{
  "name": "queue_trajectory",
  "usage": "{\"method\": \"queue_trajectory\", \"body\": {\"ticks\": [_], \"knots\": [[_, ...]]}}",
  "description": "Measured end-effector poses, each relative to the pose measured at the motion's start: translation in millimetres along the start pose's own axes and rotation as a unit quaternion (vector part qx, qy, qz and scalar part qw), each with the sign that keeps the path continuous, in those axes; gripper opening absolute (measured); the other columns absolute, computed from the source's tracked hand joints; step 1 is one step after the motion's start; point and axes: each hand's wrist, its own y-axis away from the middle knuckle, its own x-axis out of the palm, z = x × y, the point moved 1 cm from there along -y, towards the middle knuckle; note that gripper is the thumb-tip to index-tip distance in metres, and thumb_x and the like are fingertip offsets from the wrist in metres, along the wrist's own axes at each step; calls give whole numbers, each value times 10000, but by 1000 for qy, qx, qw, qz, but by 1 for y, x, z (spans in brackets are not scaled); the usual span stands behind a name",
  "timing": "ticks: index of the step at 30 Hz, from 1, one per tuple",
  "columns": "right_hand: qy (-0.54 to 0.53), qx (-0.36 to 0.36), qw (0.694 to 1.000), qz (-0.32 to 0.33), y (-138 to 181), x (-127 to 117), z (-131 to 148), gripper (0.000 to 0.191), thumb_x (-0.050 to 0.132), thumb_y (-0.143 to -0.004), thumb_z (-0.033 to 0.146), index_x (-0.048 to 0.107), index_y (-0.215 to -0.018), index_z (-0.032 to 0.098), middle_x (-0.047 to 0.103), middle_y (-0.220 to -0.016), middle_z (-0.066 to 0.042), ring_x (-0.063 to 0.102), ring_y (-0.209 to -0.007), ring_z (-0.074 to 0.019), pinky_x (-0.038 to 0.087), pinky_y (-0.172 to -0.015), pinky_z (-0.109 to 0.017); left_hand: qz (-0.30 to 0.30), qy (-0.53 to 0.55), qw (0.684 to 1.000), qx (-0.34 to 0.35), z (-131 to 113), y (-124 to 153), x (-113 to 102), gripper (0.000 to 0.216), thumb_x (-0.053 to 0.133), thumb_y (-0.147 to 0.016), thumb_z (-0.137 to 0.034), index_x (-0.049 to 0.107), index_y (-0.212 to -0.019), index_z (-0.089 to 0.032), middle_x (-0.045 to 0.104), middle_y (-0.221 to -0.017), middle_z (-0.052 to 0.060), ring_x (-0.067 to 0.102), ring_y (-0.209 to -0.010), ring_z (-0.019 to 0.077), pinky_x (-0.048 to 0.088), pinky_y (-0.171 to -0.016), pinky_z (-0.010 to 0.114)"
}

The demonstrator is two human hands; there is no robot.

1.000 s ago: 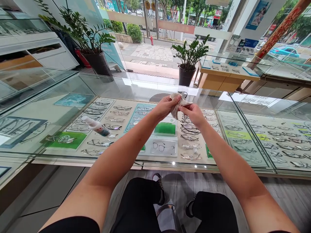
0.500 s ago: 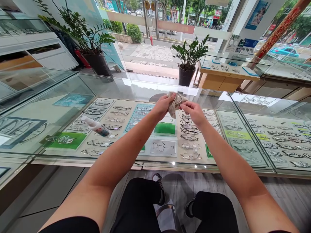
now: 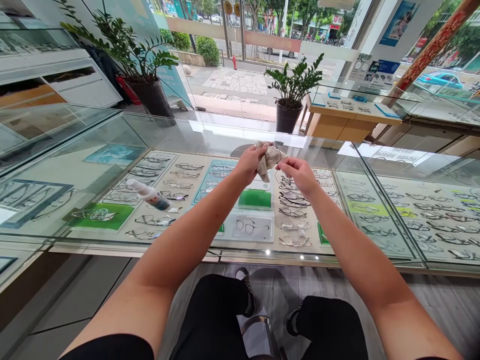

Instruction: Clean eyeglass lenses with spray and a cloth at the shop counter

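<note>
Above the glass counter, my left hand (image 3: pixel 252 162) is closed on a crumpled beige cloth (image 3: pixel 263 171). The cloth is folded about a lens of a thin-rimmed pair of eyeglasses (image 3: pixel 278 155). My right hand (image 3: pixel 298 174) pinches the frame of the eyeglasses at its near side, thumb and fingertips together. Part of the eyeglasses is hidden by the cloth and my fingers. A white spray bottle (image 3: pixel 148 194) with a printed label is on the counter glass, left of my left forearm.
Under the glass of the display counter (image 3: pixel 210 254) lie rows of eyeglass frames (image 3: pixel 293 200) and green cards (image 3: pixel 255 199). Potted plants (image 3: pixel 288 115) stand beyond it before the window. A low display table (image 3: pixel 341 122) is at the back right.
The cloth and my left fingers have shifted slightly left on the eyeglasses, and more of the rim and lens shows. My right hand stays in nearly the same place.
</note>
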Motion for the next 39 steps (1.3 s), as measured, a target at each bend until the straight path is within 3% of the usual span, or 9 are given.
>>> {"method": "queue_trajectory", "body": {"ticks": [7,11,16,33,39], "knots": [[16,4,999,31,1,5,-4,416,848,-805,622,771,-783,213,576,-699,13,344,-643,-127,288,-632,-342,-14,-34,999,-15,4,-4,-4,313,766,-993,-332,648,-748,-179,606,-691,-2,538,-572,109,411,-544,253],[21,2,999,36,1,5,-6,406,842,-815,622,789,-808,220,529,-671,28,326,-630,-126,258,-622,-342,-47,-51,997,-25,4,-4,-6,346,817,-953,-396,627,-752,-188,619,-673,-8,530,-539,101,406,-532,257],[26,-2,999,40,1,5,-6,397,838,-822,624,807,-826,228,521,-664,28,336,-638,-133,273,-629,-342,-14,-41,998,-50,-1,3,-2,479,844,-907,-543,544,-709,-227,541,-564,-24,474,-471,109,419,-514,270],[30,-8,999,37,2,4,-3,331,826,-853,565,815,-830,235,568,-695,13,406,-671,-147,344,-661,-353,-4,-60,998,-37,-6,8,1,476,801,-929,-516,530,-667,-225,516,-559,-12,451,-484,111,419,-513,272],[39,-9,999,31,2,4,-4,304,822,-865,533,814,-837,230,555,-692,13,404,-670,-148,326,-654,-350,-43,-79,996,-21,-5,5,-1,462,766,-972,-463,529,-659,-218,503,-594,-9,431,-518,110,412,-514,260]]}}
